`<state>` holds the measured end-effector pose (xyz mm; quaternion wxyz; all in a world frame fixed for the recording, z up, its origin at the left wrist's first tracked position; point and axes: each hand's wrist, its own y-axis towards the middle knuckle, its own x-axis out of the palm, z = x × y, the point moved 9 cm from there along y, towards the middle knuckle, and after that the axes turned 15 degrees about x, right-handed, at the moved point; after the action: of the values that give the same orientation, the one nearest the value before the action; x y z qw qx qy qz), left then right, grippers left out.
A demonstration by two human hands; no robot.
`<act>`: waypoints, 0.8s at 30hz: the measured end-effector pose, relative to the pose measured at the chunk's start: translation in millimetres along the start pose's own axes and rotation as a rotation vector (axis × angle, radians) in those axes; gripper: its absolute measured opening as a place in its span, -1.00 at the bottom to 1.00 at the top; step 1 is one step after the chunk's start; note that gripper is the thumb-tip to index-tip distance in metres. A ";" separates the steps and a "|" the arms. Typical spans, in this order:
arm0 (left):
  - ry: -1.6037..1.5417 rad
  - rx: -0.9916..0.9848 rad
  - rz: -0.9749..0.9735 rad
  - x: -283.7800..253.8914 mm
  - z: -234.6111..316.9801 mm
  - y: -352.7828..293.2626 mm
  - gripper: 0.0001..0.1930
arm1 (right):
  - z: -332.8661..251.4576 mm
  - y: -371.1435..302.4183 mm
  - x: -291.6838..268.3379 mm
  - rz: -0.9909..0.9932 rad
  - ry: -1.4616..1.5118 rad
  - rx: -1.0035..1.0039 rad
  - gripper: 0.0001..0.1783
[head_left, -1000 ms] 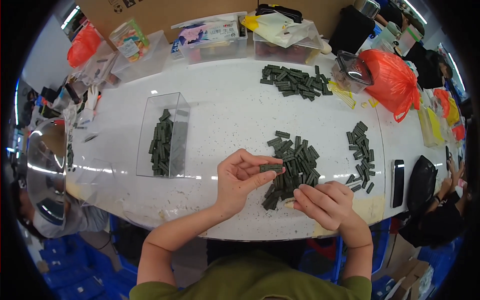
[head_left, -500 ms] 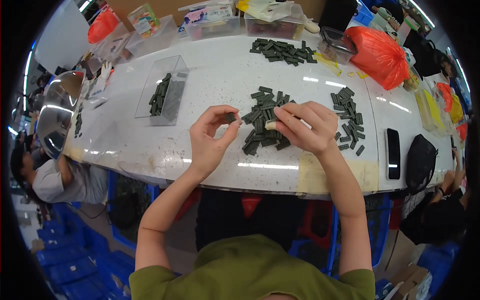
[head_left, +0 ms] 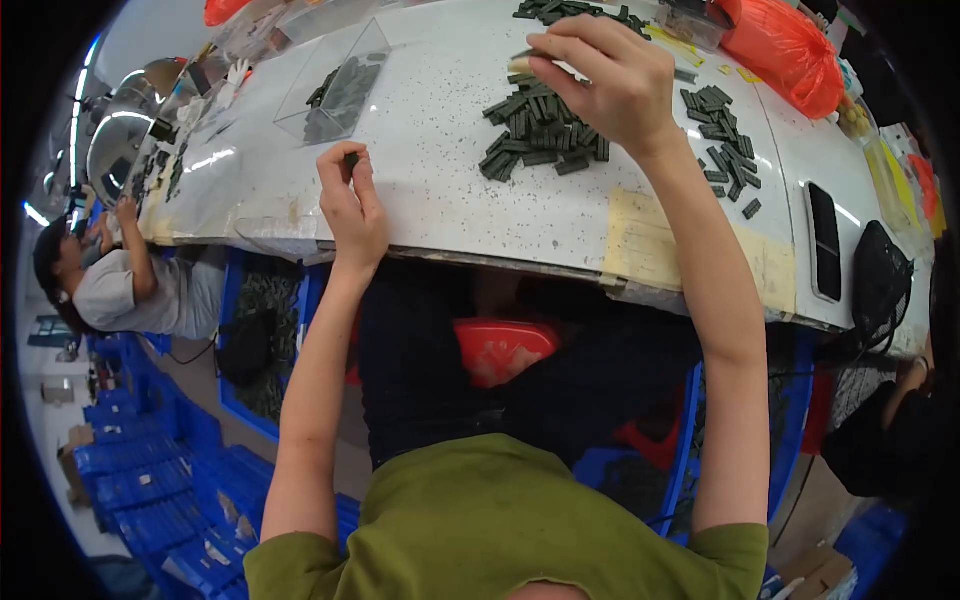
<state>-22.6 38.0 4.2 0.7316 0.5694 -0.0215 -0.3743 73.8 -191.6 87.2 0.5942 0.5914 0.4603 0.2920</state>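
My left hand (head_left: 354, 215) is near the table's front edge, its fingers pinched around a small dark block (head_left: 351, 159) mostly hidden by them. Raised over the far side of the middle pile, my right hand (head_left: 615, 85) pinches a thin dark strip (head_left: 524, 54). Something pale (head_left: 519, 66) shows just under that strip; I cannot make out what it is. The middle pile (head_left: 535, 125) consists of many small dark green-grey ridged blocks. To the left stands a clear box (head_left: 362, 65) with more dark blocks inside.
A second pile of blocks (head_left: 722, 135) lies to the right, another (head_left: 565, 12) at the back. A phone (head_left: 823, 240) and black mesh pouch (head_left: 882, 285) rest at the right. A red plastic bag (head_left: 790, 55) is behind them. Another person (head_left: 115, 285) sits at far left.
My left hand has moved left and toward the table's front edge, away from the pile. The right hand has risen from the pile's near side to its far side. The view has tilted nearer to me.
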 end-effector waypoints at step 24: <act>-0.346 0.182 -0.150 77.1 37.6 51.6 -0.83 | 15.7 -20.0 27.8 -0.274 -0.227 0.217 -0.86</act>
<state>42.6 -33.2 30.7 0.6325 0.5606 -0.1380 -0.5164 95.2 -176.3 60.3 0.6091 0.6130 0.4953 0.0886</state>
